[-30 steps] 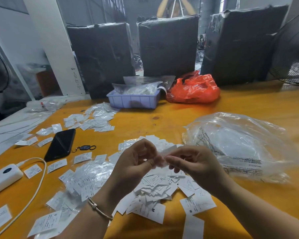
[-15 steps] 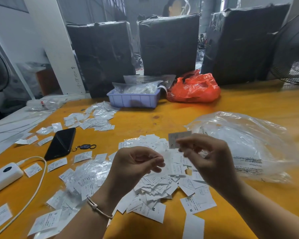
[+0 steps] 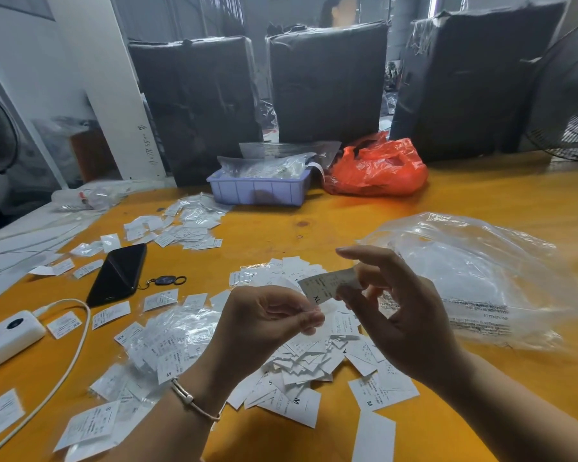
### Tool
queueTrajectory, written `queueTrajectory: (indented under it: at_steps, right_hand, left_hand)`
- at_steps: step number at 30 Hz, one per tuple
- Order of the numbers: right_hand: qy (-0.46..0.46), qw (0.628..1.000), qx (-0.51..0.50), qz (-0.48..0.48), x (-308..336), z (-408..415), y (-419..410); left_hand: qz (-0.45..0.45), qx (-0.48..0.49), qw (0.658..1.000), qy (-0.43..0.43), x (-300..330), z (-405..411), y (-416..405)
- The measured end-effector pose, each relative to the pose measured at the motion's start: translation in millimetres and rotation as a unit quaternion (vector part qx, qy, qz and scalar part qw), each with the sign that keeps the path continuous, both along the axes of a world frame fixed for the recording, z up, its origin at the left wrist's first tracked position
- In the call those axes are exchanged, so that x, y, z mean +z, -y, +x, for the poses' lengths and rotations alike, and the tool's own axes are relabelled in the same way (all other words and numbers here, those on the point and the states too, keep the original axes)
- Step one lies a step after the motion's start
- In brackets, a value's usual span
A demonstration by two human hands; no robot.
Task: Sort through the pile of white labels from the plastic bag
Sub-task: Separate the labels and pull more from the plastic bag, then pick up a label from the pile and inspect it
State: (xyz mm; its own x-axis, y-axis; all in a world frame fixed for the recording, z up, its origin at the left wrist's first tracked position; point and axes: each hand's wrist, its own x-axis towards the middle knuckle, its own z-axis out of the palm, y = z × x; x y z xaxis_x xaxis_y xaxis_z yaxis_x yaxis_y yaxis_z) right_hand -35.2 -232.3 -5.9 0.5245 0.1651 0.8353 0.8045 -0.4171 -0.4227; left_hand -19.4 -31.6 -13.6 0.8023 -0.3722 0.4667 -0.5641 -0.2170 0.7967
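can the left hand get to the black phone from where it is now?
Probably yes. The left hand is raised over the label pile, pinching something small I can't make out, and the phone lies flat to its left with only loose labels between. It would have to free its grip first.

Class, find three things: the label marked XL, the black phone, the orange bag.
XL label (image 3: 327,286), head view, printed face.
Black phone (image 3: 119,273), head view, middle of screen.
Orange bag (image 3: 377,171), head view, crumpled front.

Bare table (image 3: 331,228) beyond label pile (image 3: 301,361)
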Motion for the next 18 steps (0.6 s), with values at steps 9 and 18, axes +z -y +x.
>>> queueTrajectory:
  at_steps: [9,18]
  right_hand:
    - [0.027,0.999,-0.035,-0.014,3.9,1.1,3.7]
    - [0.036,0.997,-0.030,-0.063,6.0,0.5,4.1]
  left_hand:
    - [-0.002,-0.013,1.000,-0.023,0.3,0.6,-1.1]
    - [-0.027,-0.022,0.998,-0.044,3.2,0.0,-0.3]
